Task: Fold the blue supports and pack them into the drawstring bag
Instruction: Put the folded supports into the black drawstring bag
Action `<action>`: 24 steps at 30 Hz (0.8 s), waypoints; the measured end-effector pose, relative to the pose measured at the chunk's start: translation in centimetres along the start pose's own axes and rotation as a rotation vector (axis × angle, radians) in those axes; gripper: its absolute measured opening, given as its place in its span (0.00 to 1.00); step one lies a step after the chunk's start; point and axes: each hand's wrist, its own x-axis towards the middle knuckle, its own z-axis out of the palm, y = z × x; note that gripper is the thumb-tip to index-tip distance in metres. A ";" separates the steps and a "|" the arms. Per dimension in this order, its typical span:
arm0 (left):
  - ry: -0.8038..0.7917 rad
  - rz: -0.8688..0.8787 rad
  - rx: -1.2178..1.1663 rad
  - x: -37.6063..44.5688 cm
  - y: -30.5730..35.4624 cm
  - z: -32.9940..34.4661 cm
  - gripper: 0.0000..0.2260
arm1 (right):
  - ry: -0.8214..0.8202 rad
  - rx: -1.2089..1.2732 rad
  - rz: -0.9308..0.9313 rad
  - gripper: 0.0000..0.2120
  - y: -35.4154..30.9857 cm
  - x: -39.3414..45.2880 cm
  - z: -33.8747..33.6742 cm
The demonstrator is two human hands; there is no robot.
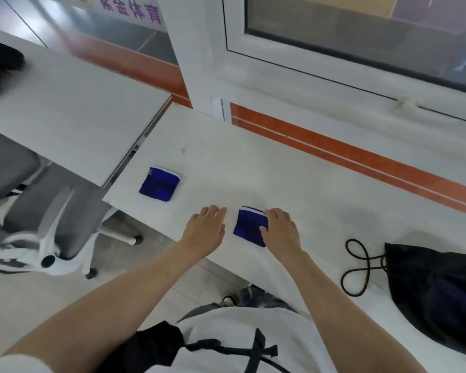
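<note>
Two blue supports are lying folded on the white counter. The first blue support is sitting near the counter's left edge, close to its near-left corner, flat and untouched, with a white trim showing along its far and right sides. The second blue support is lying close to the near edge, toward the middle of the counter's length, well apart from the first.

The right hand is resting flat on the right portion of the second support, fingers extended and pressing it down rather than curling round it. The left hand is lying palm-down on the bare counter just left of that support, fingers straight, holding nothing; whether it is touching the fabric cannot be told.

The black drawstring bag is lying at the counter's near-right part, its looped cord trailing toward the hands. An office chair is standing off the left edge.
</note>
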 end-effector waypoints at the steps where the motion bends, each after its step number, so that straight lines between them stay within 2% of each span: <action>1: -0.007 -0.013 0.003 0.4 -0.3 0.0 0.22 | -0.024 -0.007 0.003 0.22 0.2 0.9 0.3; 7: -0.045 -0.077 0.000 1.3 -1.6 0.3 0.24 | -0.172 -0.063 0.022 0.34 1.1 4.3 2.6; 10: -0.062 -0.099 0.029 1.2 -2.9 0.4 0.24 | -0.185 -0.111 0.040 0.36 1.0 5.1 3.7; 15: -0.087 -0.131 0.029 2.1 -6.6 0.0 0.24 | -0.166 -0.137 0.066 0.29 -0.5 6.2 4.8; 24: -0.112 -0.076 0.025 5.1 -16.2 -1.6 0.21 | -0.232 0.049 0.170 0.14 -7.2 9.0 6.1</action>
